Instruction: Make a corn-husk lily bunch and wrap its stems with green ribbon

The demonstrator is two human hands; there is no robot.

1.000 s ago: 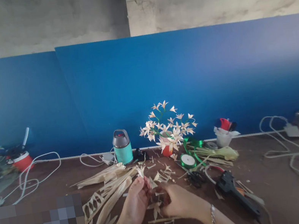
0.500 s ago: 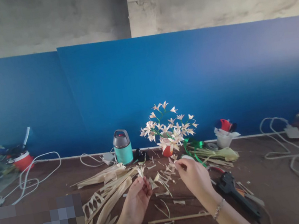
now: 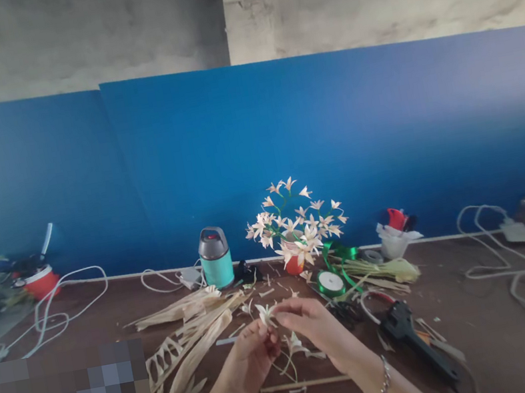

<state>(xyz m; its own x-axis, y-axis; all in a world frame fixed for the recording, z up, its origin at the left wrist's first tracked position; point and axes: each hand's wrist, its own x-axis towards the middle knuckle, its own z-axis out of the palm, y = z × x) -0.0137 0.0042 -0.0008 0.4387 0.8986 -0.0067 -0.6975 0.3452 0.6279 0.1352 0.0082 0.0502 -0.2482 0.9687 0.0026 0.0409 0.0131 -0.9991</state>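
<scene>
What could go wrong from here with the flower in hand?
1. The pale flower is held low by the left hand, with the right hand at its petals; too firm a pull might tear or bend them.
2. The black tool, perhaps a glue gun, lies beside the right forearm; the arm could knock it, and whether it's hot can't be seen.
3. The bracelet might snag loose scraps.

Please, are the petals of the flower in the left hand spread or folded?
Spread: the flower shows petals fanning outward above the left hand.
</scene>
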